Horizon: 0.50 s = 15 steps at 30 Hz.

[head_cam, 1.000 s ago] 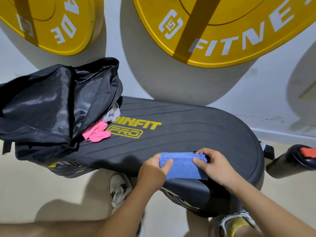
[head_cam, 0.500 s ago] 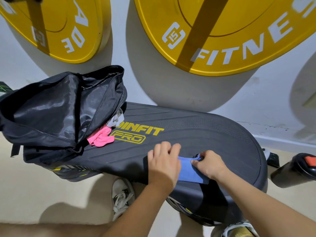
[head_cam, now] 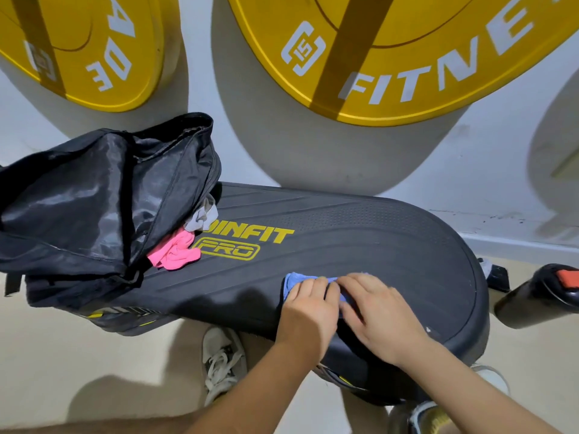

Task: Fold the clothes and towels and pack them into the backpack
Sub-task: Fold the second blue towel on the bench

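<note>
- Head view shows the blue towel [head_cam: 293,281] lying on the black step platform [head_cam: 376,239], toward its right end and well apart from the backpack [head_cam: 94,198], which sits on the left end.
- Progress, as I judge it, is midway at best; the backpack gapes open, with a pink garment [head_cam: 175,253] and a grey-white cloth [head_cam: 203,216] spilling from its mouth onto the platform, so both look only half packed; what else lies inside the bag cannot be told.
- The towel looks folded down to a small bundle but is not yet packed.
- The left hand [head_cam: 308,311] sits on the towel's left part, knuckles up; its fingers [head_cam: 316,288] curl down over the cloth and appear to grip it.
- The right hand [head_cam: 376,311] lies just beside the left; its fingers [head_cam: 354,283] are fairly straight and flat on the towel's right part, pressing rather than gripping.
- Most of the towel is hidden beneath both hands; only its left corner and a strip of its far edge show past the fingertips.
- What remains, by my reckoning: finish this fold, carry the towel across to the backpack, and tuck in the loose pink and grey pieces.
</note>
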Motion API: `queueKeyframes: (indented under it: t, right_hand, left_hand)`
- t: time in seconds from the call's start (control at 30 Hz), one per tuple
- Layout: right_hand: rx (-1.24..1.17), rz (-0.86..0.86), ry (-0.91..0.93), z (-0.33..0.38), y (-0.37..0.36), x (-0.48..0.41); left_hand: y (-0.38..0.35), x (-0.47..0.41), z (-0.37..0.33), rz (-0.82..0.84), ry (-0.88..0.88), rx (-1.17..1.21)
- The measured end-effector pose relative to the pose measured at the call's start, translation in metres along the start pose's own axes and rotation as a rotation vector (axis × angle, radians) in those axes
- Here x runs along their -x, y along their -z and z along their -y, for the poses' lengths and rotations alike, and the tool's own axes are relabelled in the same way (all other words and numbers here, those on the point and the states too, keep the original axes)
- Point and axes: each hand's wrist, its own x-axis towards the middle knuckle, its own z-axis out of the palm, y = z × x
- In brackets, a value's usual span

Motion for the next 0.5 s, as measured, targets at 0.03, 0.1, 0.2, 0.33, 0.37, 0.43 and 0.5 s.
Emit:
queueKeyframes:
  t: [0.03,0.1,0.2,0.33,0.37,0.43,0.5]
  right_hand:
    - [-0.056,0.093,-0.027,-0.009,-0.001,0.003]
    - [-0.068,0.171,0.006,-0.026,0.0,0.001]
    - [-0.127,0.148,-0.016,-0.033,-0.001,-0.008]
    - [-0.253,0.145,-0.197,-0.03,0.003,-0.026]
    - [-0.368,0.16,-0.273,-0.029,0.01,-0.03]
    - [-0.705,0.191,-0.411,-0.021,0.032,-0.035]
    - [-1.071,0.217,-0.481,-0.01,0.055,-0.032]
  left_hand:
    - [0.0,-0.002,0.001,0.017,-0.003,-0.006]
    - [0.0,-0.008,0.001,0.089,0.013,-0.028]
    - [-0.003,-0.019,-0.004,0.262,0.07,-0.087]
    - [0.019,-0.045,-0.001,0.35,0.112,-0.051]
    - [0.027,-0.052,0.004,0.401,0.144,-0.017]
    - [0.043,-0.061,0.018,0.524,0.261,0.277]
    - [0.064,-0.059,0.028,0.536,0.49,0.796]
